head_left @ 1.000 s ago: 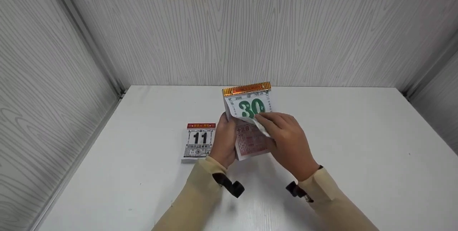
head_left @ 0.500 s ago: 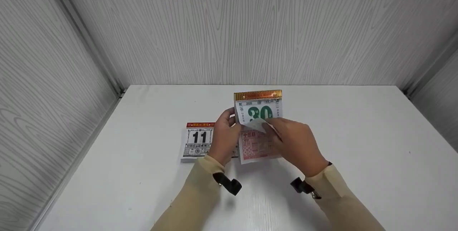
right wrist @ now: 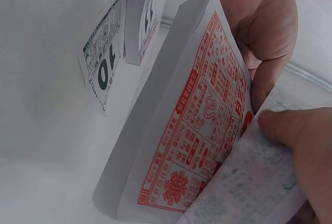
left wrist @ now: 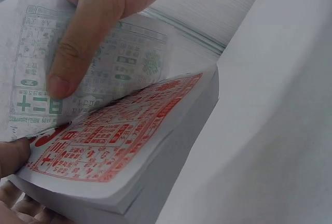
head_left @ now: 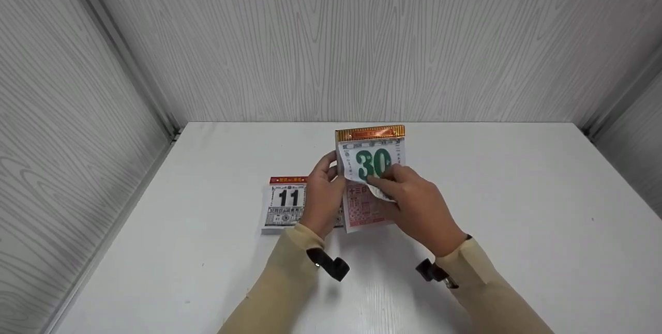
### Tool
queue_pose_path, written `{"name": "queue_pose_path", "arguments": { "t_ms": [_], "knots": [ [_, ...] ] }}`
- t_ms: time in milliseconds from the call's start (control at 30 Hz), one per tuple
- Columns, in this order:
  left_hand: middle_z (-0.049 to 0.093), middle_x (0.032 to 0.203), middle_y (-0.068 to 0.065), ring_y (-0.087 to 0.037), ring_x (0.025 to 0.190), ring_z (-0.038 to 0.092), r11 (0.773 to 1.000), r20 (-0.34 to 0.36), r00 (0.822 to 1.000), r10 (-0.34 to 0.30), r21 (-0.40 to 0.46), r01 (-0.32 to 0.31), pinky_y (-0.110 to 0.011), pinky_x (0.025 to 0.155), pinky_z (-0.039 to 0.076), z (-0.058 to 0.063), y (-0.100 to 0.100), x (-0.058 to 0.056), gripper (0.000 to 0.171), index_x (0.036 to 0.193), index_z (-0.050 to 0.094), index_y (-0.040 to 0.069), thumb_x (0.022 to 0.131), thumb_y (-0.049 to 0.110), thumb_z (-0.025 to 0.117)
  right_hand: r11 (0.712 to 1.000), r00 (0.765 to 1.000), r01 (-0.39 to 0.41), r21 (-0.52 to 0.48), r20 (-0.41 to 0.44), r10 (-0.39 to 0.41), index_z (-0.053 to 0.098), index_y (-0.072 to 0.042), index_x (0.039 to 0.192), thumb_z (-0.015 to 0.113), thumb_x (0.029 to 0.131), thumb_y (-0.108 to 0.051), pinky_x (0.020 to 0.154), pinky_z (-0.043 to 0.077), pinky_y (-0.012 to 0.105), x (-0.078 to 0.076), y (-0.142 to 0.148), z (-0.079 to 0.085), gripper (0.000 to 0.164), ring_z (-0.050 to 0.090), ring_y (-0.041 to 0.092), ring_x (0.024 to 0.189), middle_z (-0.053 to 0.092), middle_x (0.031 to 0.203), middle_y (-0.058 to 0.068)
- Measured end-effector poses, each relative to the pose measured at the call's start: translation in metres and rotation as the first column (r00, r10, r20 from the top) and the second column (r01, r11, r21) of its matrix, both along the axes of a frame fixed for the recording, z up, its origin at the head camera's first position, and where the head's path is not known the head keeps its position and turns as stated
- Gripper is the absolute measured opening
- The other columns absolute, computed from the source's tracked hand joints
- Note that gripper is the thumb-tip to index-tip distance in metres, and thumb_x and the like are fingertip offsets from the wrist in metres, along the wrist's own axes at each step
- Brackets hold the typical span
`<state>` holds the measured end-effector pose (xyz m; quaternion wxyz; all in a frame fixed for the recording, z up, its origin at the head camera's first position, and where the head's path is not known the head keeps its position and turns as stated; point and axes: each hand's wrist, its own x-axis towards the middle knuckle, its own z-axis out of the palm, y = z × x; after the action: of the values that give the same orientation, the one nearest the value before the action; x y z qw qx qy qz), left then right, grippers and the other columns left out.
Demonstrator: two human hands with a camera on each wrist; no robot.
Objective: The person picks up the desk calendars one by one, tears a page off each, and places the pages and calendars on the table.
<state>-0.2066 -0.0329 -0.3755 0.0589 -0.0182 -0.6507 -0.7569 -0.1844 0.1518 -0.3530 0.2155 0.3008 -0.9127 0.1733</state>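
Observation:
A thick tear-off calendar [head_left: 370, 133] with a gold and red header is held up above the table. My left hand [head_left: 323, 197] grips its left edge, thumb in front and fingers behind. My right hand [head_left: 421, 207] pinches the top sheet [head_left: 354, 155], which bears a green 30. That sheet's lower part is lifted and curled, and its top edge still meets the header. Beneath it shows a page printed in red [right wrist: 192, 115]. In the left wrist view, the right thumb lies on the see-through back of the lifted sheet [left wrist: 135, 53].
A second tear-off calendar [head_left: 286, 199] with a red header and a black 11 lies on the white table [head_left: 207, 210], left of the hands. Beside it lies a loose sheet with a black 10 [right wrist: 106, 53], mostly hidden by my left hand in the head view. Grained panels stand behind and at the sides.
Both hands and the calendar have shifted slightly right over the second. The loose sheet's edge now shows beside my left hand. The right hand's pinch on the 30 sheet has shifted slightly.

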Motion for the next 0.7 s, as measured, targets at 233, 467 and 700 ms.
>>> {"name": "queue_pose_path", "arguments": {
  "t_ms": [233,467,700],
  "knots": [
    [0.069,0.131,-0.006,-0.017,0.114,0.069,0.997,0.036,0.999,0.023,-0.072,-0.021,-0.035,0.095,0.056,-0.0023,0.0021,-0.0002,0.040,0.146,0.057,0.013,0.106,0.018,0.060,1.000,0.999,0.026,-0.002,0.023,-0.026,0.078,-0.010,0.117,0.082,0.090,-0.013,0.076,0.062,0.034,0.0019,0.0003,-0.0002,0.027,0.074,0.019,0.091,0.076,0.108,0.005],
    [0.067,0.134,-0.007,-0.018,0.121,0.066,0.997,0.018,1.000,0.020,-0.077,-0.018,-0.037,0.100,0.054,-0.0036,0.0008,-0.0010,0.042,0.147,0.054,0.011,0.106,0.020,0.060,1.000,0.999,0.014,-0.020,-0.031,-0.014,0.077,-0.009,0.118,0.077,0.094,-0.010,0.070,0.061,0.035,0.0015,0.0014,-0.0007,0.024,0.076,0.021,0.089,0.078,0.104,0.006],
    [0.069,0.131,-0.006,-0.018,0.120,0.066,0.998,0.013,1.000,-0.015,-0.052,0.016,-0.035,0.098,0.055,-0.0069,0.0002,-0.0023,0.043,0.149,0.052,0.013,0.107,0.019,0.059,0.999,0.999,0.026,-0.028,-0.039,-0.027,0.075,-0.005,0.120,0.074,0.096,-0.007,0.067,0.061,0.034,0.0003,0.0038,-0.0004,0.024,0.076,0.019,0.081,0.079,0.103,0.011]
  ]
}}
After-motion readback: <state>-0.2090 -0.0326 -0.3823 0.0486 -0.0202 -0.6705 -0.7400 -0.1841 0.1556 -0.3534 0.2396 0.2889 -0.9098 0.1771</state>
